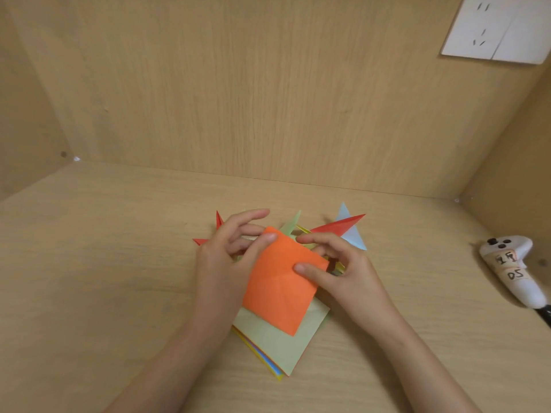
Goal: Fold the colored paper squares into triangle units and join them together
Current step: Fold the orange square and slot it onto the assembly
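1. Paper stack: 1. Light green sheet on top; several colours show at the edge, but the sheets are too thin to count.
2. Orange square: 1, over the stack's far half.
3. Hands: 2. Left hand is at the stack's far left and right hand at its far right, both pinching the orange square.
4. Folded pointed pieces beyond the stack: 3 clear. Red piece, light blue piece, light green piece.
5. Red tips beyond-left of the stack: 2. One piece or two, cannot tell.
6. White controller: 1, well right of the stack.
7. Wall socket plate: 1, high above and right of the stack.
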`<state>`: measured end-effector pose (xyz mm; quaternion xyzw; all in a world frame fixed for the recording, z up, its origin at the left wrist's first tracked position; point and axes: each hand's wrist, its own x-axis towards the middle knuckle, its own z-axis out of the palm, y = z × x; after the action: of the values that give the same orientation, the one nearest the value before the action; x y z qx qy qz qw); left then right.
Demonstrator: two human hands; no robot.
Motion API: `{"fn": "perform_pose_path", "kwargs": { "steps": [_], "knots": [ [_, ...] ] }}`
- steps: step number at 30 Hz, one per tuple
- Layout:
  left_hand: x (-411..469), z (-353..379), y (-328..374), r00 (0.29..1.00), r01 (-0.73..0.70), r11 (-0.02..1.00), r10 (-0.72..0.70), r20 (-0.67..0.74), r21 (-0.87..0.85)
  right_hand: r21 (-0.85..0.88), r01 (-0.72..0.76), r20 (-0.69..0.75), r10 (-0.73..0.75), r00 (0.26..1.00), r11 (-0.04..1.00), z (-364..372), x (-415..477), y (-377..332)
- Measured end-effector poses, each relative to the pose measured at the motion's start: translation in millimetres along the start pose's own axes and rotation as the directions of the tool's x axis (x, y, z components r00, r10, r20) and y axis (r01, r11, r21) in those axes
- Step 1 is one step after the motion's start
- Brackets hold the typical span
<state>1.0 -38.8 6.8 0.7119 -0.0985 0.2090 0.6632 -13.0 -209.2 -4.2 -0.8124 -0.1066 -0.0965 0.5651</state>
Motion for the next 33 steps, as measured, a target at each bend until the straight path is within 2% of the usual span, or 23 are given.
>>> {"fn": "perform_pose_path", "kwargs": {
  "steps": [3,6,11,18,22,25,29,33],
  "knots": [
    [2,0,0,0.995,0.092,0.995,-0.09,0.051,-0.046,0.143,0.024,-0.085,-0.012,0.996,0.989,-2,3,-3],
    [5,1,-9,0.973,0.183,0.983,-0.176,0.147,-0.034,0.3,0.014,-0.17,0.039,0.985,0.954,-5,5,-3],
    [7,1,-13,0.951,0.24,0.961,-0.204,0.231,-0.139,0.397,-0.024,-0.18,0.104,0.978,0.918,-8,4,-3],
    [6,-1,-4,0.951,0.28,0.944,-0.248,0.183,-0.173,0.272,0.014,-0.189,0.039,0.981,0.962,-10,2,-3],
    [7,-2,-1,0.968,0.218,0.965,-0.194,0.158,-0.147,0.366,-0.037,-0.165,0.104,0.981,0.93,-15,3,-8],
    [7,-2,-1,0.945,0.291,0.939,-0.253,0.207,-0.183,0.427,-0.056,-0.115,0.116,0.987,0.902,-16,2,-11],
    [7,-1,-3,0.93,0.322,0.927,-0.271,0.249,-0.195,0.483,-0.098,-0.03,0.129,0.991,0.87,-18,1,-15],
    [8,-1,-3,0.923,0.348,0.909,-0.289,0.252,-0.23,0.49,-0.105,-0.026,0.136,0.99,0.865,-17,1,-16]
  ]
}}
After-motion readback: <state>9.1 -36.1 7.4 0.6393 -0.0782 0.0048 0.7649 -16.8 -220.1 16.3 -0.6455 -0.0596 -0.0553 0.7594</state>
